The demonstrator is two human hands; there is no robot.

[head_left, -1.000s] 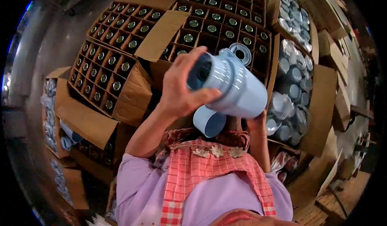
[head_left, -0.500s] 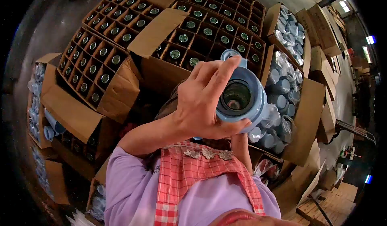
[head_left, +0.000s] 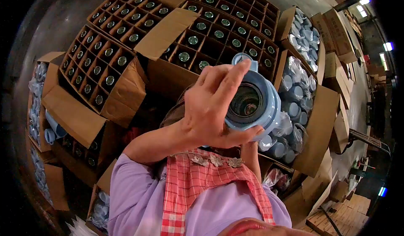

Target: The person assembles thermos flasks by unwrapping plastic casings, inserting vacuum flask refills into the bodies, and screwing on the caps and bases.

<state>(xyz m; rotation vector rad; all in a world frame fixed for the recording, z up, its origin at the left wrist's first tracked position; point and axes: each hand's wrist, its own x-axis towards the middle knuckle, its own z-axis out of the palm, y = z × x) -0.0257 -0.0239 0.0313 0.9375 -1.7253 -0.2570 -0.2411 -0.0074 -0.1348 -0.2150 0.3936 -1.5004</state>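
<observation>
A light blue vessel (head_left: 270, 99) is held up with its round mouth facing me, showing a dark, glassy interior. My left hand (head_left: 210, 107) wraps round its left side near the mouth, thumb below and fingers above. A small blue ring-shaped part sticks out at the vessel's top, beside my fingertips. Of my right arm only the forearm (head_left: 251, 155) shows, rising behind the vessel; the fingers of that hand are hidden.
Divided cartons (head_left: 128, 78) with round glassy tops in their cells stand ahead and to the left. On the right, open boxes hold bagged blue cups (head_left: 294, 93), beside a raised cardboard flap (head_left: 317, 131). More cartons lie at the far left and far right.
The vessel has turned from lying sideways to facing me with its mouth, and sits slightly lower. The loose blue cup seen below it earlier is now mostly hidden. My right hand has gone behind the vessel.
</observation>
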